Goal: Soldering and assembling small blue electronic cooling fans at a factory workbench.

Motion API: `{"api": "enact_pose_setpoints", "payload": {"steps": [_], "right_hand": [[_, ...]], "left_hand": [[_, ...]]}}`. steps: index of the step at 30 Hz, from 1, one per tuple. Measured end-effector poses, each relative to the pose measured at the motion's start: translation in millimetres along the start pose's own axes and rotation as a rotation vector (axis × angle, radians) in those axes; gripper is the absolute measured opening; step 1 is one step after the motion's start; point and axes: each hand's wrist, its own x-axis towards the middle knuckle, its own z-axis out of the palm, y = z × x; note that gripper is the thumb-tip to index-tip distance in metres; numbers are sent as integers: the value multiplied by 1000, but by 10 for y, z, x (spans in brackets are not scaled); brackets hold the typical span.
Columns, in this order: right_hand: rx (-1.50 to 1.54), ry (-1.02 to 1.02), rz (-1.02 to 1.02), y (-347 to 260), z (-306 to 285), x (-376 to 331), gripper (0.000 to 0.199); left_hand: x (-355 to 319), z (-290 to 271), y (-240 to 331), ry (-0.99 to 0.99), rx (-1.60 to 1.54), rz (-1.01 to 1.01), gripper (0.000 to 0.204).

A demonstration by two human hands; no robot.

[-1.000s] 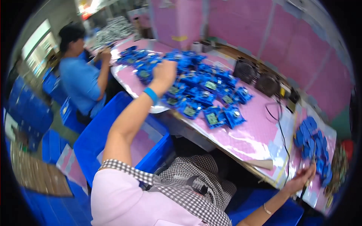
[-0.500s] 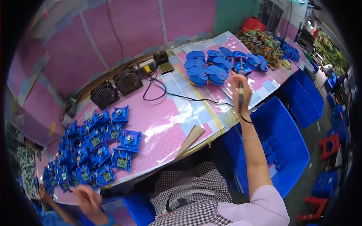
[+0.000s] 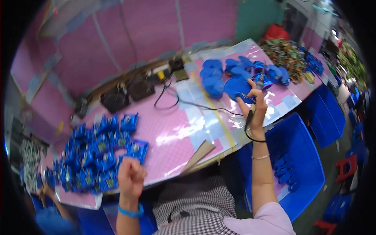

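My right hand (image 3: 256, 107) is closed round a soldering iron (image 3: 252, 111), its tip pointing up and away and its black cord hanging by the wrist. Between thumb and forefinger of that same hand is the edge of a round blue plastic piece (image 3: 234, 87) with thin wires by it. My left hand (image 3: 131, 176) is curled into a loose fist, blurred, above the table's front edge; nothing shows in it. Just beyond it lie many blue housings (image 3: 100, 156) with small boards and wires. More round blue pieces (image 3: 212, 69) stand in a cluster beside my right hand.
Two dark fans (image 3: 141, 88) stand along the back wall. A heap of wired boards (image 3: 284, 58) lies at the far right. Blue bins (image 3: 313, 184) stand below the right edge. A cardboard piece (image 3: 198, 156) lies at the front edge. Another person's arm (image 3: 53, 196) shows lower left.
My left hand has come rightward and inward from the lower left, its fingers now curled. My right hand has taken hold of a round blue piece while keeping the soldering iron. The view has shifted slightly.
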Motion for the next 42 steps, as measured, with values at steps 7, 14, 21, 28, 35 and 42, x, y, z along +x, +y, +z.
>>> {"api": "enact_pose_setpoints", "payload": {"steps": [7, 14, 21, 28, 35, 42], "right_hand": [[607, -1122, 24, -650, 430, 36, 36], [363, -614, 152, -656, 622, -388, 39], [288, -779, 140, -854, 793, -512, 50], [566, -873, 18, -928, 819, -531, 43], [476, -717, -121, -1135, 631, -586, 28], [220, -457, -289, -1158, 542, -1022, 25]], "left_hand": [[940, 680, -376, -80, 1291, 446, 27], [850, 365, -995, -82, 1274, 191, 22], [597, 174, -768, -81, 1222, 261, 18], [1006, 206, -266, 128, 1181, 337, 36], [1825, 82, -730, -24, 1396, 45, 50], [1611, 442, -439, 206, 1154, 468, 31]]}}
